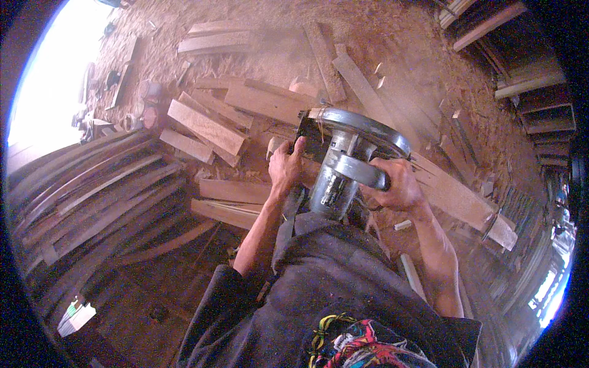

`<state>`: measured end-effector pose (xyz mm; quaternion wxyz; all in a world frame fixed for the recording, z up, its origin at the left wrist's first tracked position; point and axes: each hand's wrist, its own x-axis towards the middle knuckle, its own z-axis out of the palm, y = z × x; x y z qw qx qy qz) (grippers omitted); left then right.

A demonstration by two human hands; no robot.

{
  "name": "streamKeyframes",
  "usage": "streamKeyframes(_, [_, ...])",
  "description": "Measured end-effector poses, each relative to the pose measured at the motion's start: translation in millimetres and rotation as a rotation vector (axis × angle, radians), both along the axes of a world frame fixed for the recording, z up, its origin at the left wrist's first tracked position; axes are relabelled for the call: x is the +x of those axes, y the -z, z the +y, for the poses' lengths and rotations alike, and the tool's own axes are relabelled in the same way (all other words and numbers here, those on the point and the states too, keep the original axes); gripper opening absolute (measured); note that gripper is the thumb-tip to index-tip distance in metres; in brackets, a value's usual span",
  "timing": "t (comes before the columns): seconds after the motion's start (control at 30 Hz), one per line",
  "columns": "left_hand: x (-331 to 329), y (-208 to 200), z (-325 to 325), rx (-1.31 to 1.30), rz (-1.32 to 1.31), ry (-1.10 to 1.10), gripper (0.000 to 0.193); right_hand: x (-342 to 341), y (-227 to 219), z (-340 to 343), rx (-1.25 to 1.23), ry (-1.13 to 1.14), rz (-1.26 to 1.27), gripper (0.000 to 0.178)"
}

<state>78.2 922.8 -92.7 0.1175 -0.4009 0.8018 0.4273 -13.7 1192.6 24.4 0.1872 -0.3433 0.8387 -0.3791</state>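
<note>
Both hands clamp a grey circular saw (pixel 343 159) over a long plank (pixel 457 196) on the sawdust floor (pixel 392 37): left hand (pixel 287 167) closed on its body, right hand (pixel 392 184) wrapped around the handle. A firm two-handed grip and a level, steady push along the plank would likely keep the cut straight.

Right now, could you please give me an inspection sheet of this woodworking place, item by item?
Surface: floor covered in sawdust.
Job's things: circular saw, metal grey, held over a long plank.
Clutter: cut boards lying loose; curved strips stacked at left.
Grippers: left hand grips the saw's side; right hand grips its top handle.
Cables: nothing seen.
Surroundings: wooden frames at right; bright daylight at upper left.
</note>
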Motion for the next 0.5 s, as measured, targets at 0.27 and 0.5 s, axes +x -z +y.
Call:
streamKeyframes(0.27, [-0.5,-4.9,2.3,0.013,-0.014,-0.013,0.070,-0.3,0.2,-0.5,-0.044,0.003,-0.090,0.027])
streamKeyframes(0.5, [2.9,9.8,1.5,-0.013,0.080,-0.015,0.067,-2.7,-2.4,-0.4,-0.009,-0.023,-0.111,0.028])
